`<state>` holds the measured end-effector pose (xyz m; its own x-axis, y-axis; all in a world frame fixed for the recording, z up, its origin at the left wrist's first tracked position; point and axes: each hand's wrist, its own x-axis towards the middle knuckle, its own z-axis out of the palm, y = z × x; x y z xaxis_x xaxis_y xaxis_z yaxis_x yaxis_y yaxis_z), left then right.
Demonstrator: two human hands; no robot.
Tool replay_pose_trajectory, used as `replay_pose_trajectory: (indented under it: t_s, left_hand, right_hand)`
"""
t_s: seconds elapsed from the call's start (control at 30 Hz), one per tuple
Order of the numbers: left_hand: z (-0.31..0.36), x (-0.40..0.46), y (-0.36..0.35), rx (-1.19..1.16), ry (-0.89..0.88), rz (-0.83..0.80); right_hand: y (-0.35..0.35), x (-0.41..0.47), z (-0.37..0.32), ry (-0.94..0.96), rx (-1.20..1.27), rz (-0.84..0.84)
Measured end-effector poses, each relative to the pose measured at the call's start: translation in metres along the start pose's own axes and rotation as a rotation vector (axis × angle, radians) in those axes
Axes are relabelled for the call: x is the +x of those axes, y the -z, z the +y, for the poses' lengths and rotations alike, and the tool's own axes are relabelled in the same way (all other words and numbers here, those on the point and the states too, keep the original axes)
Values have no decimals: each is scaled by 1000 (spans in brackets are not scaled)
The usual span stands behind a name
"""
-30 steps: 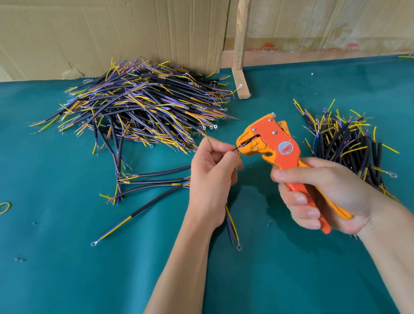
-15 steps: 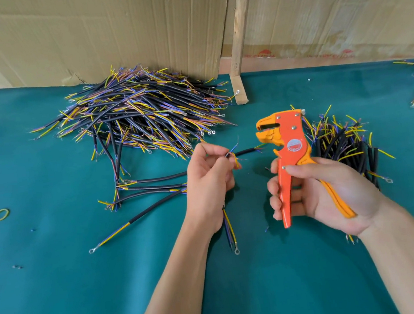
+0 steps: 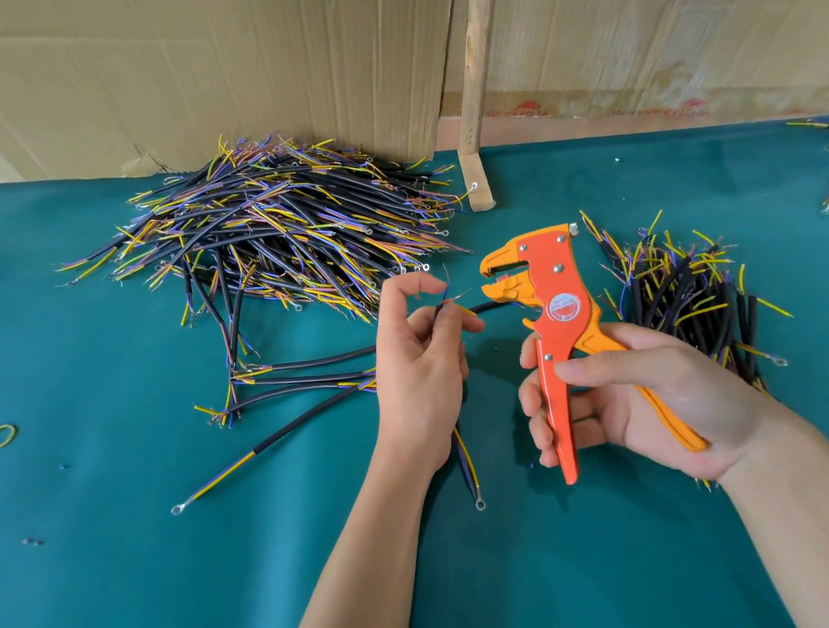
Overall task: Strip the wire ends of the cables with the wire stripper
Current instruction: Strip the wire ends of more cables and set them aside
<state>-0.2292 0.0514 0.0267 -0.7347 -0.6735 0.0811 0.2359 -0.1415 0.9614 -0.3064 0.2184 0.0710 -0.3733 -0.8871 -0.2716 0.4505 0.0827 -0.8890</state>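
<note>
While the big cable pile (image 3: 279, 236) sprawls behind on the green table (image 3: 122, 579), her right hand (image 3: 634, 402) grips the wire stripper (image 3: 552, 318) upright, beak pointing left, mouth agape; left hand (image 3: 417, 360) pinches a cable (image 3: 452, 304), bared ends upward, beside it.

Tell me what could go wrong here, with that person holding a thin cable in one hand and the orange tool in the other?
Three risks, as I judge it:
1. The left hand pinches the cable near its fanned wire ends, so fingertips may stray close to the wire stripper head.
2. The thin ends splay apart; the tool might catch the wrong one.
3. The right hand sits beside the small cable pile, which it could knock askew.
</note>
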Motion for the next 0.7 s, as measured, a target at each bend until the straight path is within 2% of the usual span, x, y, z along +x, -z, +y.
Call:
replay_pose_trajectory:
  t_s: [0.23,0.53,0.7]
  left_hand:
    - [-1,1,1,20,30,-17]
    - [-4,-1,-1,104,50,15]
    - [-3,-5,-4,245,-7,-66]
  right_hand:
    - [-1,0,0,-12,4,4]
    - [9,-4,-3,-87,-54,89]
    - [5,4,3,1,-29,152]
